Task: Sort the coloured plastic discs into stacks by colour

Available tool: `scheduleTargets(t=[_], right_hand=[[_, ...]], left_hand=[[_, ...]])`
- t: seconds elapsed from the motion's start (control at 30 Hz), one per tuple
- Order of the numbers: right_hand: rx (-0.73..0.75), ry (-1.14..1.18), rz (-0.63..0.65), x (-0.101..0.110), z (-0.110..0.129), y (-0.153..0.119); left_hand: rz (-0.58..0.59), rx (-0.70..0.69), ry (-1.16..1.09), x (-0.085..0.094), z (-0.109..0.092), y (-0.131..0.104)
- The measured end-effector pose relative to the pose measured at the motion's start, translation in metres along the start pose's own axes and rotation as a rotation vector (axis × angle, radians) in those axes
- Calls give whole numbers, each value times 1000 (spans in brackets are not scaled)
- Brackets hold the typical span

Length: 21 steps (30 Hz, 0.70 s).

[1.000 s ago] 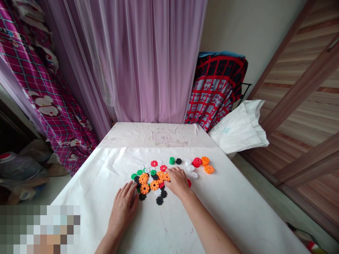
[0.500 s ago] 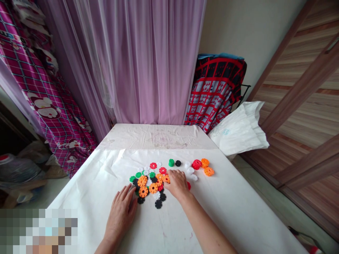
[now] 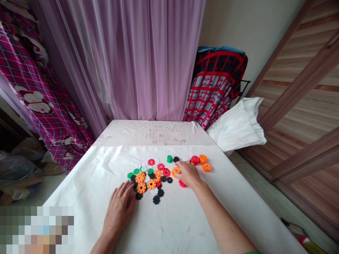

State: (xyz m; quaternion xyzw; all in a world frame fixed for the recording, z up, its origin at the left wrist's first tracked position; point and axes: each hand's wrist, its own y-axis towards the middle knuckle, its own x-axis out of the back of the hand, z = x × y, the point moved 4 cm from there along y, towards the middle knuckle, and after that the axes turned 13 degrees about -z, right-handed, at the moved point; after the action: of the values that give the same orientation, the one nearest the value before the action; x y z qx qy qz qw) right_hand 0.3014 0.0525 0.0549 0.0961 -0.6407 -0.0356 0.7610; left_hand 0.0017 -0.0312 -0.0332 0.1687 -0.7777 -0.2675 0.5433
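Right hand arched palm-down, pinching orange disc — left hand laid loosely flat, empty.

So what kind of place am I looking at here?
Most likely a room in someone's home, perhaps a bedroom, though I can't be sure. The long purple curtain, the cartoon-print magenta cloth hanging at the left and the wooden door panels at the right suggest it.

Got multicoloured round notched plastic discs on white cloth-covered desk, plus white wrinkled sack off right, lilac fabric curtain behind.
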Motion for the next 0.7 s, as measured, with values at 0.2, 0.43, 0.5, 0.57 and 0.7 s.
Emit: scheduleTargets(t=[0.2, 0.43, 0.5, 0.57, 0.7], right_hand=[[14, -12, 36, -5, 2, 1], [21, 21, 24, 0, 0, 1], [22, -15, 50, 0, 2, 0], [25, -60, 75, -2, 5, -1], [51, -106, 78, -5, 9, -2]], left_hand=[[-3, -13, 7, 3, -2, 2], [9, 3, -1, 3, -1, 1], [14, 6, 2, 3, -2, 1], [18, 8, 3, 4, -4, 2], [20, 6, 8, 7, -7, 4]])
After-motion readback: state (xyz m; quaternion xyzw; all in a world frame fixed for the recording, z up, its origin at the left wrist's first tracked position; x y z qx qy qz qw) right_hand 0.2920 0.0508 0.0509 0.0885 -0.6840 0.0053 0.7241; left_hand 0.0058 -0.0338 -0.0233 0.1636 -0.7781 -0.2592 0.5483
